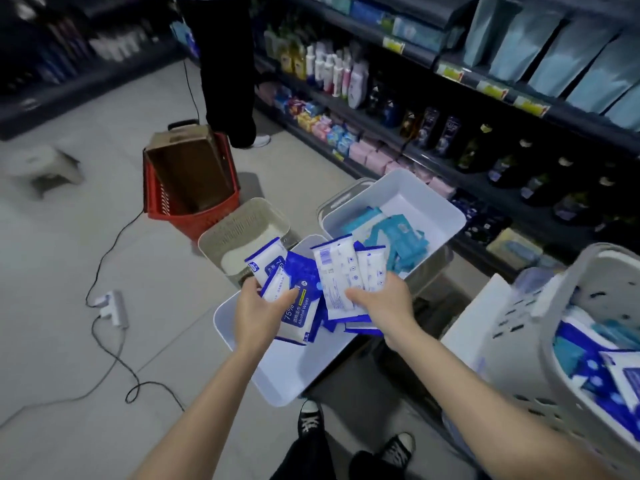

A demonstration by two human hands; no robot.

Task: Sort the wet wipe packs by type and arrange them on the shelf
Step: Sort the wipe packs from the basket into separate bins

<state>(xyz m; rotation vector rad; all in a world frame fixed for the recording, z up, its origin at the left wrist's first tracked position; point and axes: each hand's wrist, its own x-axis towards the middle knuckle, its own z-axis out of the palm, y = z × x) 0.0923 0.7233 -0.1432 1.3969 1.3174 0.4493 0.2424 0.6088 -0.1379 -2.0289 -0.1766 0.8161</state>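
Legibly "75% Alcohol Wipes" (blue-white pack (300, 319))

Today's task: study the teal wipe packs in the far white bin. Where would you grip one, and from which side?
I would come from above, through the open top: the walls of the far white bin block the sides. Pinch the uppermost teal pack across its narrow width, thumb on one long edge, since the packs lie flat and overlapping.

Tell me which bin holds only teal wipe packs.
The far white bin, right of the beige bin: only teal packs lie in it. The near white bin holds blue-and-white packs.
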